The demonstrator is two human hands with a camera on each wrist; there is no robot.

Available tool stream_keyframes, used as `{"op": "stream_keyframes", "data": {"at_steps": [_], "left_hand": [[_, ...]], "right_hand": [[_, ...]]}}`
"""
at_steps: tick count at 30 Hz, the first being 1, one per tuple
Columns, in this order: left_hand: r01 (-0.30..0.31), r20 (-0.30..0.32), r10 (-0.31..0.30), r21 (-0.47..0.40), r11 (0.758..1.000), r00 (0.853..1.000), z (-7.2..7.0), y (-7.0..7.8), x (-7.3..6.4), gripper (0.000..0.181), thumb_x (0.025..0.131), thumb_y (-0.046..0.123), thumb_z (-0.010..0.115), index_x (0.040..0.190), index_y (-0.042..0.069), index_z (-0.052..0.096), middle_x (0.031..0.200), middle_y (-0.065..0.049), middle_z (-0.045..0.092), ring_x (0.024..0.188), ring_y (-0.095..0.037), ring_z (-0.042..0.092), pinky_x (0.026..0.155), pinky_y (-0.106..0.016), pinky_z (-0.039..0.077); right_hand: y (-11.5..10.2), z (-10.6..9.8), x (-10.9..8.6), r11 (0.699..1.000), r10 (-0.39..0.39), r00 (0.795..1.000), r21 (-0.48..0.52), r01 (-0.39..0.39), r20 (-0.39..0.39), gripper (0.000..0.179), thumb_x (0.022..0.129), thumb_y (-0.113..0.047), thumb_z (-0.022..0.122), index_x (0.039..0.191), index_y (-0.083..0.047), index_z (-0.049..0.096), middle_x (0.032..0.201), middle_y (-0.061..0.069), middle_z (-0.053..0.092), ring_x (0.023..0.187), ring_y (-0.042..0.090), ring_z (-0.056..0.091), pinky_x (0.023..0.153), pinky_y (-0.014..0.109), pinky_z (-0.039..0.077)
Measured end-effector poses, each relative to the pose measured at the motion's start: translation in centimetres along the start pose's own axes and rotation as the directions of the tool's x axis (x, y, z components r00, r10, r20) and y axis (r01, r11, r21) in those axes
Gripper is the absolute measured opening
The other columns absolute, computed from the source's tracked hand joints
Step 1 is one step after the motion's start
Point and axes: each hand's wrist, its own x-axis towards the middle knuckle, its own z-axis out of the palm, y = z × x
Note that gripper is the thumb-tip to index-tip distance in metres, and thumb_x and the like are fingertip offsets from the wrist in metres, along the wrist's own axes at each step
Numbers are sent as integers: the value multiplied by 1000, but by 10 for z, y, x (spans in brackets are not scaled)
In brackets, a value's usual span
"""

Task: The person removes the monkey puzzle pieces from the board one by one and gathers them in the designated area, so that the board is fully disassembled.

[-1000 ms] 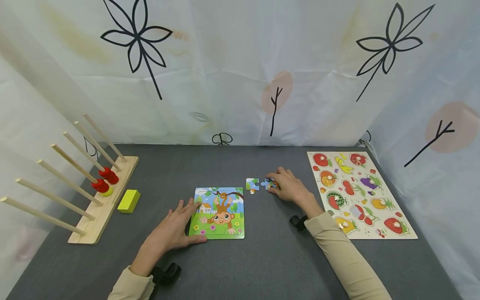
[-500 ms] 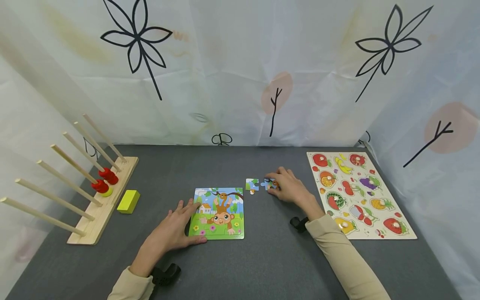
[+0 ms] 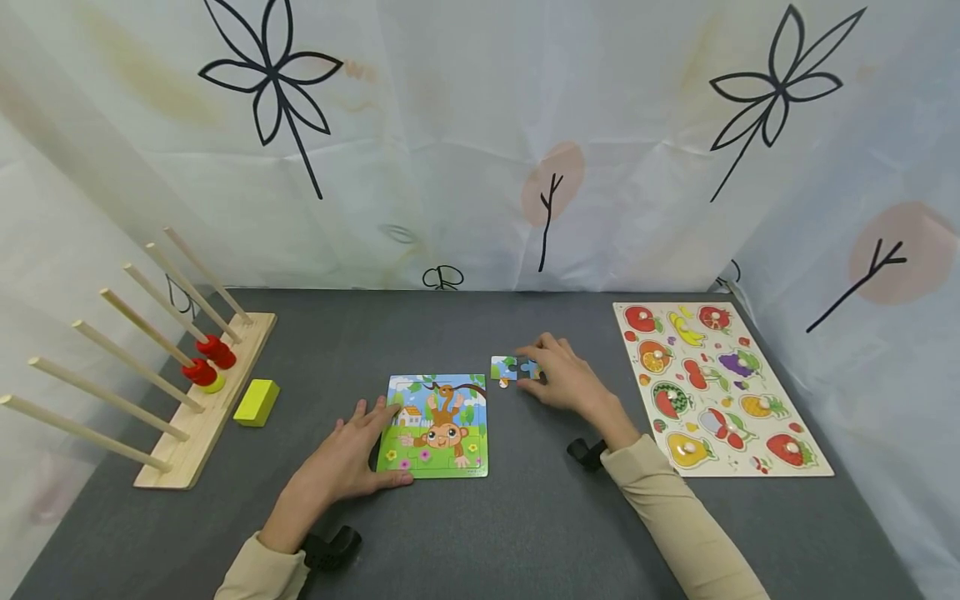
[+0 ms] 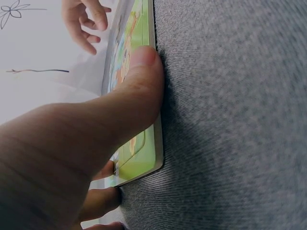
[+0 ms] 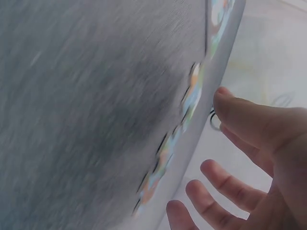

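A monkey jigsaw puzzle [image 3: 438, 433] lies flat on the grey table. My left hand [image 3: 348, 458] rests at its near left corner; the thumb [image 4: 144, 72] lies over the front edge and the other fingers are along the left side. Beyond the puzzle's far right corner lie two loose jigsaw pieces, the left piece [image 3: 502, 367] and the right piece [image 3: 529, 368], side by side. Over the right one is my right hand [image 3: 566, 379]. In the right wrist view its thumb and fingers are spread apart, above the pieces [image 5: 165, 153], holding nothing.
A wooden peg stand [image 3: 202, 408] with red and yellow beads on some pegs stands at the left. Beside it is a yellow block [image 3: 257, 402]. To the right lies a fruit puzzle board [image 3: 723, 392], close to my right sleeve [image 3: 678, 517]. White printed cloth [image 3: 480, 150] hangs behind the table.
My right hand has let go of the right jigsaw piece and shifted slightly left, toward the other piece. My left hand and the monkey puzzle have stayed in place.
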Motion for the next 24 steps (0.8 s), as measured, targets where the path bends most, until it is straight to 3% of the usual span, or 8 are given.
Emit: {"op": "stream_keyframes", "data": {"at_steps": [8, 18, 24], "left_hand": [[-2, -1, 2, -3, 1000, 1000, -1, 1, -1, 106, 75, 54, 87, 155, 3, 41, 161, -31, 35, 146, -61, 31, 107, -79, 33], [-4, 3, 4, -11, 1000, 1000, -1, 0, -1, 105, 76, 55, 86, 155, 3, 40, 161, -31, 34, 146, -61, 30, 107, -80, 32], [-8, -2, 8, -13, 1000, 1000, -1, -1, -1, 104, 77, 54, 86, 155, 2, 41, 161, -31, 34, 146, -62, 30, 107, -80, 32]], "right_hand": [[-26, 9, 2, 997, -70, 997, 32, 69, 21, 45, 96, -25, 74, 139, -16, 64, 129, 13, 58, 109, 29, 53, 77, 43, 50], [-55, 23, 5, 986, -156, 986, 62, 153, 53, 40, 95, -24, 74, 134, -16, 68, 120, 9, 57, 90, 18, 42, 68, 29, 36], [-65, 31, 9, 985, -162, 983, 80, 155, 89, 34, 96, -24, 74, 129, -16, 71, 121, 10, 56, 95, 23, 49, 68, 32, 42]]}}
